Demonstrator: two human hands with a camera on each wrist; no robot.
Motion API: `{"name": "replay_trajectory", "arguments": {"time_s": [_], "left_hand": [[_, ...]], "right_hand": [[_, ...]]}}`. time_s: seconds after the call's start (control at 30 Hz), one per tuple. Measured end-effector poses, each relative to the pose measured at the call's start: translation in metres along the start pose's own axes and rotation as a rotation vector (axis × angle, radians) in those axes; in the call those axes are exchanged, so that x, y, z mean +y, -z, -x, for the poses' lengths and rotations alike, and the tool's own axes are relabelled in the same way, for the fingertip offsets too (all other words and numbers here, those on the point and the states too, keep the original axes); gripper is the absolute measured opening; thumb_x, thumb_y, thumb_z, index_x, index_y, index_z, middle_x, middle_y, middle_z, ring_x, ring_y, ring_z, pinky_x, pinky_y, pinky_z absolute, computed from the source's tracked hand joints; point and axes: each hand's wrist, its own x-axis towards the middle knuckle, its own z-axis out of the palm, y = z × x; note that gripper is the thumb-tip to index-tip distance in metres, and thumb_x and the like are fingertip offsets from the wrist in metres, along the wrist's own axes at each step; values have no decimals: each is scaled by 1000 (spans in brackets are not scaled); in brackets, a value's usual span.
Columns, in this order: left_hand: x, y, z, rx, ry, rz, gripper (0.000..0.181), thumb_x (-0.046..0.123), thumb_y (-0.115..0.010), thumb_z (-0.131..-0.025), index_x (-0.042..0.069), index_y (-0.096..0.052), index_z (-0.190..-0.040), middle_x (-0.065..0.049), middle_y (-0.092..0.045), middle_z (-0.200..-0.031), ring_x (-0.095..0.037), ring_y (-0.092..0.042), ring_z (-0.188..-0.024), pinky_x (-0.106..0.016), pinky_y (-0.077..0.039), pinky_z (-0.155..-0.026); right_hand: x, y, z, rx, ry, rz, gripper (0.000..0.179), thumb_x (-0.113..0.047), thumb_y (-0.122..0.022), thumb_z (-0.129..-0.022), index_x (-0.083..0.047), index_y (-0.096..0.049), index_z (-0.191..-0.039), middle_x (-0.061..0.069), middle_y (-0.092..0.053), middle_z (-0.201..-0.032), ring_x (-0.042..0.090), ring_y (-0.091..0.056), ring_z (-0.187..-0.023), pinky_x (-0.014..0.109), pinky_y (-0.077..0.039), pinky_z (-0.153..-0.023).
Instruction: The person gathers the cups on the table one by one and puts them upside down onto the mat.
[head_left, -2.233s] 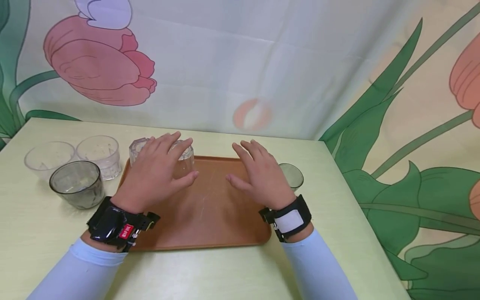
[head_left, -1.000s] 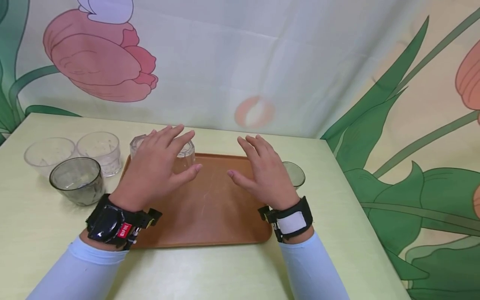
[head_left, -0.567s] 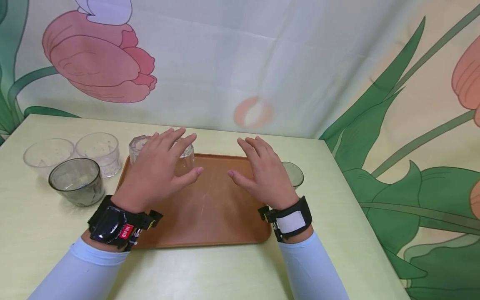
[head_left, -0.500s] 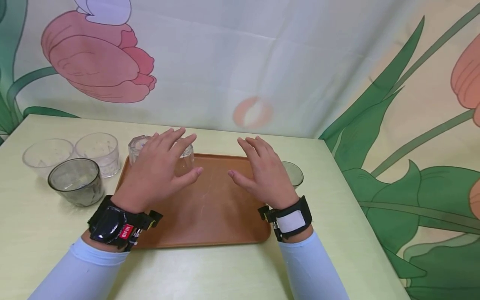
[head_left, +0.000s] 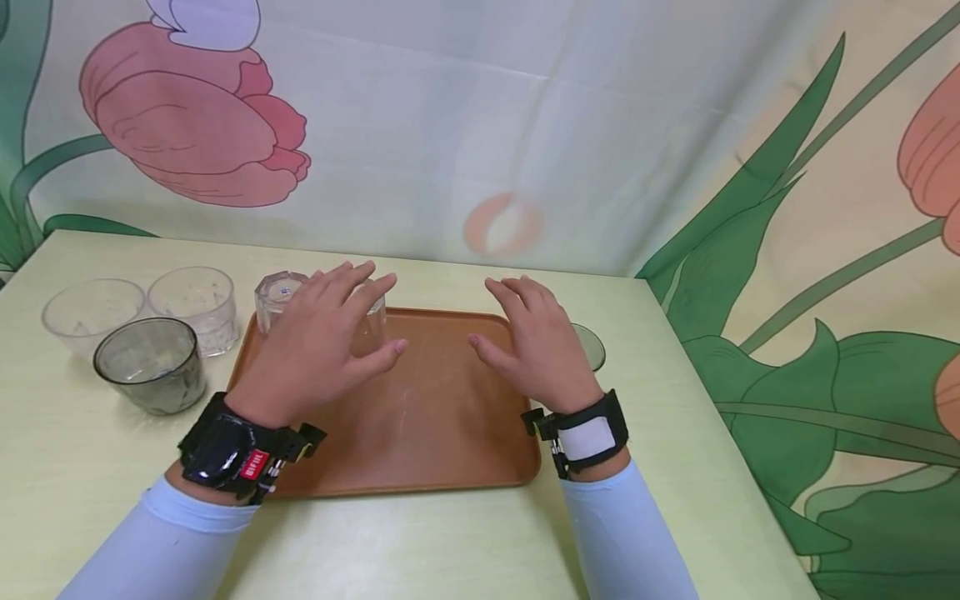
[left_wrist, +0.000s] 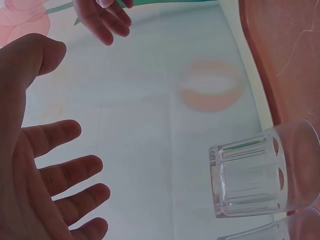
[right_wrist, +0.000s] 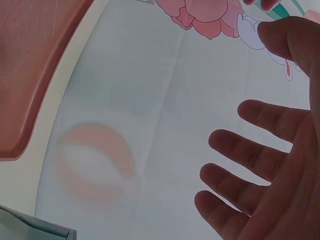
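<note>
Both hands hover over a brown tray (head_left: 420, 417), holding nothing. My left hand (head_left: 307, 346) has its fingers spread above the tray's left part, hiding some of two clear glasses there. One clear glass (head_left: 273, 296) peeks out left of the hand; the other clear glass (left_wrist: 250, 177) stands upside down on the tray in the left wrist view. Over the right part of the tray is my right hand (head_left: 543, 350), thumb apart and fingers extended. Just beyond it, off the tray's right side, a greenish-grey glass (head_left: 591, 346) is partly covered by that hand.
Left of the tray, two clear glasses (head_left: 93, 312) (head_left: 198, 304) and a smoky grey glass (head_left: 153, 367) stand mouth up on the pale table (head_left: 390, 550). A flower-printed cloth (head_left: 420, 150) hangs behind the table and along its right side.
My right hand has shifted slightly to the right, covering more of the greenish-grey glass. My left hand has barely moved. The glasses and tray stay in place.
</note>
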Motion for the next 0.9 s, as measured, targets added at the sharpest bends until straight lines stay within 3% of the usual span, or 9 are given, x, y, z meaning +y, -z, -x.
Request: {"name": "replay_trajectory", "arguments": {"time_s": [0.2,0.9], "left_hand": [[-1,-5,0,14,-15,-5,72,50,-69,-88,9,-52,-144,-20,-48,-148,-41,-42,-139,-62,-31,-115],[-1,-14,-1,-32,0,-2,71,50,-69,-88,11,-52,-145,-19,-47,-150,-42,-41,-139,-64,-29,-115]], "right_hand": [[3,-1,1,-28,-31,5,66,-42,-68,-91,-6,-51,-143,16,-56,-134,35,-47,-133,50,-42,-111],[22,-5,8,-142,-128,45,64,-43,-65,-93,-9,-51,-145,16,-55,-137,33,-47,-134,49,-42,-110]]}}
